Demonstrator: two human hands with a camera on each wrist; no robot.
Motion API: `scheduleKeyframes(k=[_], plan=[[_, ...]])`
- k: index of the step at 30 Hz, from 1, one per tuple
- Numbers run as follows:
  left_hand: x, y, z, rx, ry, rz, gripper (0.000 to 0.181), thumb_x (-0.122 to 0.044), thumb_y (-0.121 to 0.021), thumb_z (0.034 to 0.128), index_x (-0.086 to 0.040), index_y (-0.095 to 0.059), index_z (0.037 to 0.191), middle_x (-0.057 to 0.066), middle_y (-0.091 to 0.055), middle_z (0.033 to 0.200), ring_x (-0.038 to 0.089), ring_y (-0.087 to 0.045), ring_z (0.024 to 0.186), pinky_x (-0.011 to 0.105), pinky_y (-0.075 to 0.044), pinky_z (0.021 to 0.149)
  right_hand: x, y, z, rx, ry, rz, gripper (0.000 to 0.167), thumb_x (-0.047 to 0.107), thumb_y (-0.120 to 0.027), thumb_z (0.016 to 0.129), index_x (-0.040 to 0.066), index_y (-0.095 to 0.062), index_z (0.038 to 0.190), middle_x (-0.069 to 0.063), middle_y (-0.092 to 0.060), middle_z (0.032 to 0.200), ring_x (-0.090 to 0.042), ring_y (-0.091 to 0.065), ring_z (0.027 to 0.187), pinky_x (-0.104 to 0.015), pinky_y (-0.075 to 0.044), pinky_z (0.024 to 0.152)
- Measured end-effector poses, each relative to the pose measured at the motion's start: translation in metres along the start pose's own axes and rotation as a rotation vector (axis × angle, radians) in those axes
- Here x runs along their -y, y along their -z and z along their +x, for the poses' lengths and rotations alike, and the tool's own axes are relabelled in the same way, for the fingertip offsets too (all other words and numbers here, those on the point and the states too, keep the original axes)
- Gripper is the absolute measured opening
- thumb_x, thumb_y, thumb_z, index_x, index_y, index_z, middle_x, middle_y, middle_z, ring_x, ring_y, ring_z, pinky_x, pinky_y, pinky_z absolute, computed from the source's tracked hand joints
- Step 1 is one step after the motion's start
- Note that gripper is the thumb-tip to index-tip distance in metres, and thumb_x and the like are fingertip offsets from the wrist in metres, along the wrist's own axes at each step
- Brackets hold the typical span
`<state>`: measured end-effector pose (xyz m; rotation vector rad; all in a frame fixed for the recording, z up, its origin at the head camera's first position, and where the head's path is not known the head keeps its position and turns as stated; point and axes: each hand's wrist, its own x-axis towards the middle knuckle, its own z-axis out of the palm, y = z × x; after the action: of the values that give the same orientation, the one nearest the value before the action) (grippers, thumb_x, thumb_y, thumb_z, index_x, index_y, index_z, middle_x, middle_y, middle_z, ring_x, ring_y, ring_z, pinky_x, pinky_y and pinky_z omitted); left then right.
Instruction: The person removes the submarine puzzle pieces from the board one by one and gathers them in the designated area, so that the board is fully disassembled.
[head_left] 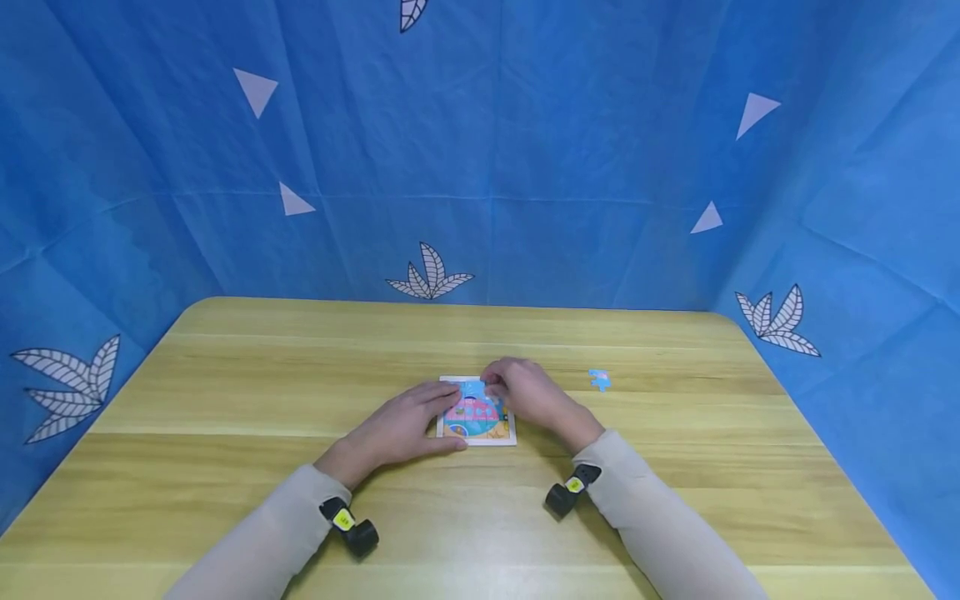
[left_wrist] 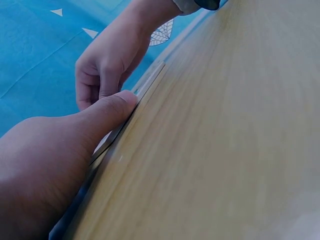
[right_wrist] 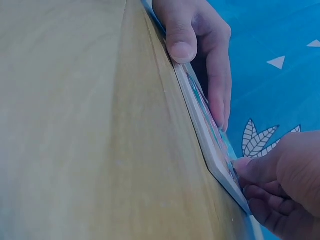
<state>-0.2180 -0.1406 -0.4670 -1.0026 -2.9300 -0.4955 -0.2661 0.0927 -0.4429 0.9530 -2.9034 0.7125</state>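
head view only: 1 loose piece (head_left: 601, 379) | left hand (head_left: 405, 423) grip released, touching puzzle (head_left: 476, 413) | right hand (head_left: 534, 394) grip: cannot tell

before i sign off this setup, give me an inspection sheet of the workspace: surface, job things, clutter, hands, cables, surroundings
surface: wood-grain table, corners rounded at the far side
job things: puzzle in a white frame, largely filled in, far right corner hidden; one loose blue piece lies to the right of the frame
clutter: nothing seen
hands: left hand rests on the frame's left side, thumb at the near edge; right hand has fingers curled at the puzzle's far right corner, whether pinching a piece cannot be told
cables: nothing seen
surroundings: blue cloth behind and at both sides, printed with white triangles and leaves
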Motion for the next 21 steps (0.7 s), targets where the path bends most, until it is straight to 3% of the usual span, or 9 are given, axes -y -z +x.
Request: scheduleKeyframes(k=[4, 11, 21], plan=[[0.0002, 0.0014, -0.0001, -0.005, -0.008, -0.013, 0.084, -0.07, -0.054, 0.0871, -0.01, -0.047, 0.146, 0.006, -0.042, 0.151, 0.03, -0.036, 0.14, 0.045, -0.032, 0.114, -0.0015, -0.0008, 0.0013, -0.006, -0.011, 0.025, 0.011, 0.011, -0.066, 0.094, 0.008, -0.071, 0.104, 0.0, -0.065, 0.093, -0.012, -0.061, 0.081, -0.031, -0.054, 0.073], [0.0026, -0.0013, -0.0016, 0.017, -0.005, 0.001, 0.076, -0.074, -0.046, 0.0878, -0.025, -0.048, 0.147, 0.003, -0.037, 0.154, 0.03, -0.035, 0.14, 0.047, -0.035, 0.111, -0.0027, -0.0023, 0.0017, 0.009, -0.03, 0.055, 0.01, 0.011, -0.066, 0.094, 0.009, -0.071, 0.103, 0.002, -0.064, 0.091, -0.009, -0.059, 0.078, -0.029, -0.052, 0.07], [-0.001, 0.0018, -0.0017, 0.017, -0.025, -0.009, 0.071, -0.07, -0.05, 0.0896, -0.025, -0.049, 0.146, 0.005, -0.038, 0.153, 0.032, -0.035, 0.14, 0.047, -0.035, 0.111, -0.0029, 0.001, -0.0001, 0.011, -0.048, 0.089, 0.008, 0.012, -0.067, 0.094, 0.01, -0.069, 0.102, 0.004, -0.061, 0.09, -0.008, -0.057, 0.078, -0.028, -0.051, 0.069]])
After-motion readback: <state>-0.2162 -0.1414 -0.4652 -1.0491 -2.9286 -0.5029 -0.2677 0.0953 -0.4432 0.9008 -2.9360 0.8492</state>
